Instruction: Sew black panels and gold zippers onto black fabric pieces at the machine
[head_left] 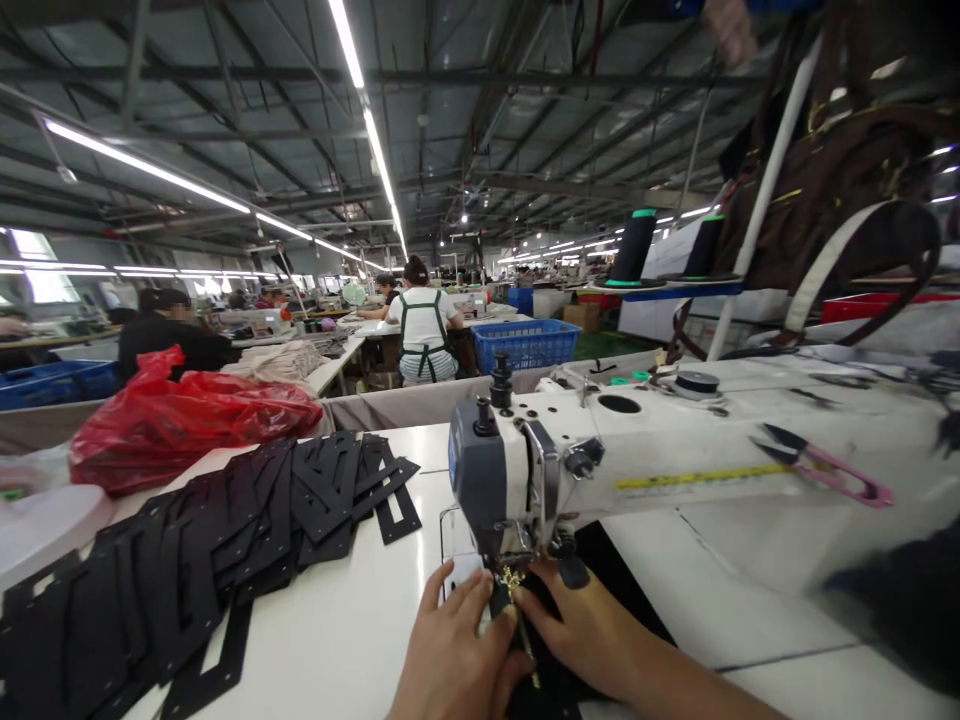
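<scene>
Under the head of a white and grey sewing machine (532,460) lies a black flat piece (600,560) with a gold-toothed zipper (529,645) running along it. My left hand (457,645) is left of the zipper, fingertips by the presser foot, its thumb and fingers closed on the zipper's edge. From the right, my right hand (577,615) reaches in beneath the machine head and grips the zipper close to the needle; some of its fingers are hidden. Black cut pieces with slots (247,520) lie in an overlapping pile on the left of the table.
A red plastic bag (195,410) sits behind the pile. Pink-handled snips (825,465) rest on the machine arm beside a yellow measuring tape (697,478). Black thread cones (634,250) stand on a rack at right. Beyond are a blue basket (525,345) and a seated person (422,325).
</scene>
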